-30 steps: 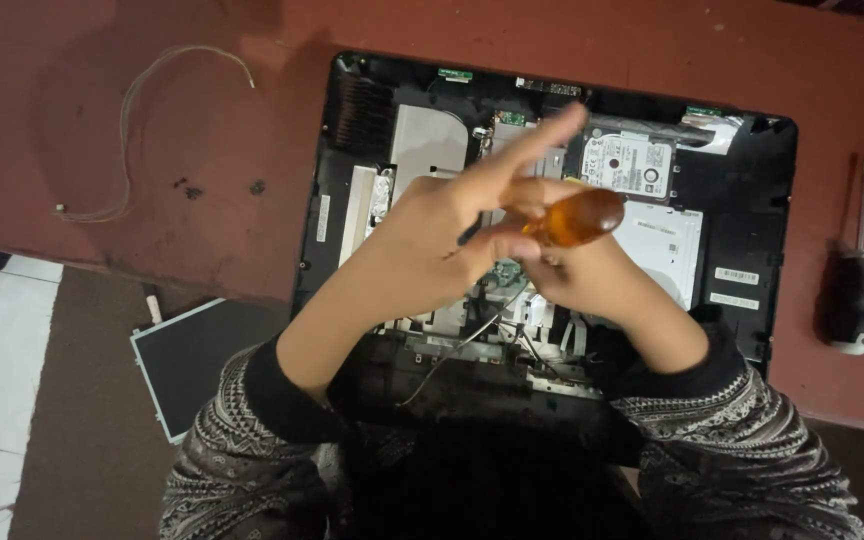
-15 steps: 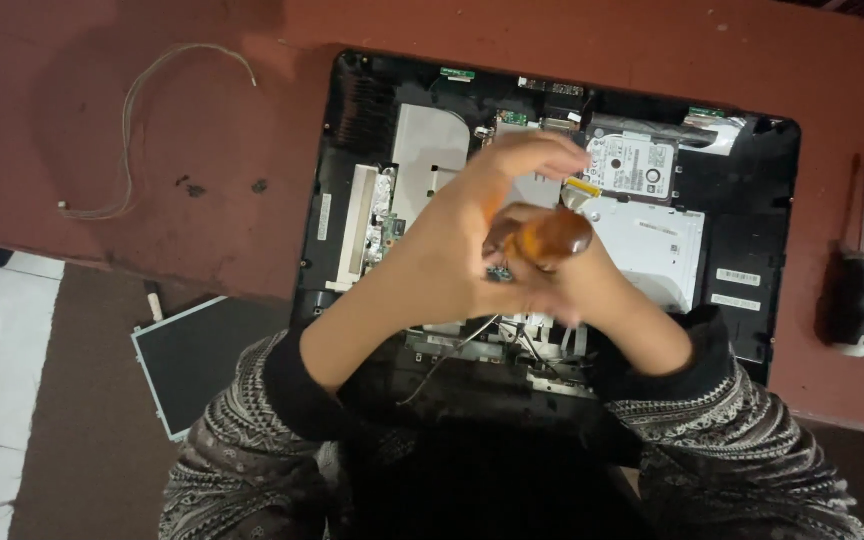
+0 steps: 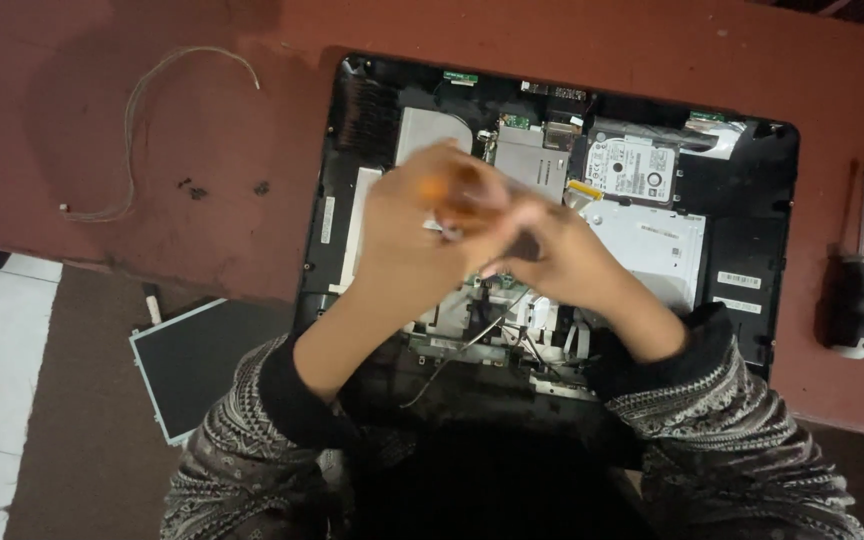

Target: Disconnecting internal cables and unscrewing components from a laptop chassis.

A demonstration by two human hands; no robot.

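Orange plastic shows at the centre of the frame: the handle of a screwdriver, blurred, gripped by the left hand with its fingers curled around it. The right hand touches the left just beside it; how its fingers stand I cannot tell. Both hover over an opened laptop on the reddish tabletop. At the right edge lie two more screwdrivers. A thin wire curls at upper left.
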